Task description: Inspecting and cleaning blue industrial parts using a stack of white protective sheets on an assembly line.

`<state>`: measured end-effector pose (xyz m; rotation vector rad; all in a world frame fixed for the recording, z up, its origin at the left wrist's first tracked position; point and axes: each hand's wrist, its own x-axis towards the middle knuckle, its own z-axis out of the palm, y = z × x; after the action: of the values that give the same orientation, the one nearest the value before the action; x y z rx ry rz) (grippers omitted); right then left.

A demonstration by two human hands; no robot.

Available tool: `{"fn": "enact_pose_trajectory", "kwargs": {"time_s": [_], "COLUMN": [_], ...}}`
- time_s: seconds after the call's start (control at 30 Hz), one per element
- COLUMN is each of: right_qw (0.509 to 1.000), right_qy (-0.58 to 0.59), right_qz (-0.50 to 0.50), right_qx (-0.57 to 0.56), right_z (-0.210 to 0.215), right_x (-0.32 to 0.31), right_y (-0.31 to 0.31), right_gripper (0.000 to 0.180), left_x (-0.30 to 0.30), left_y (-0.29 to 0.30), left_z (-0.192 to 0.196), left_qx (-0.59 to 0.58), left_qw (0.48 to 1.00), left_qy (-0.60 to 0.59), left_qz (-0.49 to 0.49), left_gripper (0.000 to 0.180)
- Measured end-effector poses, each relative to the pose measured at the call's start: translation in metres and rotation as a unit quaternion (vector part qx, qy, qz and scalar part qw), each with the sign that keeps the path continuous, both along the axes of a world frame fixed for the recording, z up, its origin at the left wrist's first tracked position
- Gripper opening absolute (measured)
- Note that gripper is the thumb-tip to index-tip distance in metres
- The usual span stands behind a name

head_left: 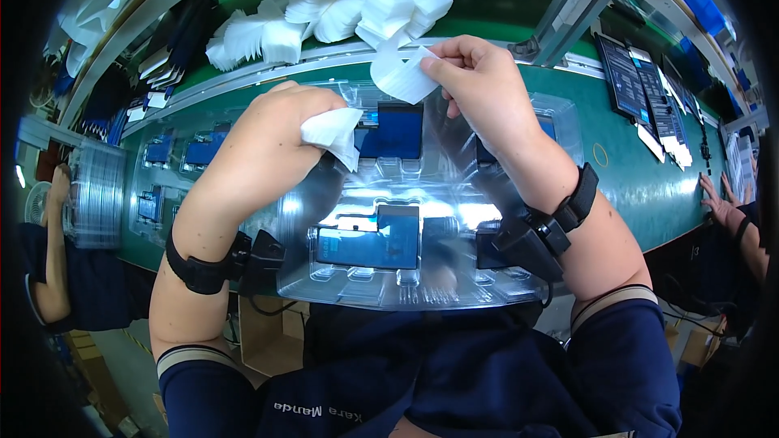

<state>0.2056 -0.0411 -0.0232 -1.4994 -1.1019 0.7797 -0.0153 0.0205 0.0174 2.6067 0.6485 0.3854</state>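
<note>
Over a clear moulded plastic tray (357, 294), the left hand (284, 118) closes on a crumpled thin white sheet (333, 130), its loose tip pointing down-right. Farther off, the right hand (475, 81) pinches a curling white paper-like sheet (410, 85) at its right edge, free end leftward; long axes are unclear. Both seem light, limp, tearable, best gripped by corners.

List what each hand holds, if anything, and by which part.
Right hand: thin white sheet, pinched at its right edge between thumb and fingers. Left hand: crumpled white piece, held at its left side; exact grip hidden.
</note>
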Motion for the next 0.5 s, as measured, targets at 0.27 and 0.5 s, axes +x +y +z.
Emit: {"fn": "enact_pose_trajectory", "kwargs": {"time_s": [0.27,0.5], "right_qw": [0.992,0.950], "right_qy": [-0.092,-0.274], "right_qz": [-0.002,0.124], "right_qx": [0.086,0.082], "right_z": [-0.006,-0.004], "right_x": [-0.003,-0.009], "right_y": [0.004,0.002], "right_gripper": [0.019,0.015], "left_x": [-0.026,-0.043], "left_y": [-0.009,-0.006], "left_z": [0.006,0.024], "left_qx": [-0.164,-0.179], "left_qw": [0.963,0.938], "left_qy": [-0.185,-0.232], "left_qz": [0.103,0.183], "left_gripper": [0.039,0.032]}}
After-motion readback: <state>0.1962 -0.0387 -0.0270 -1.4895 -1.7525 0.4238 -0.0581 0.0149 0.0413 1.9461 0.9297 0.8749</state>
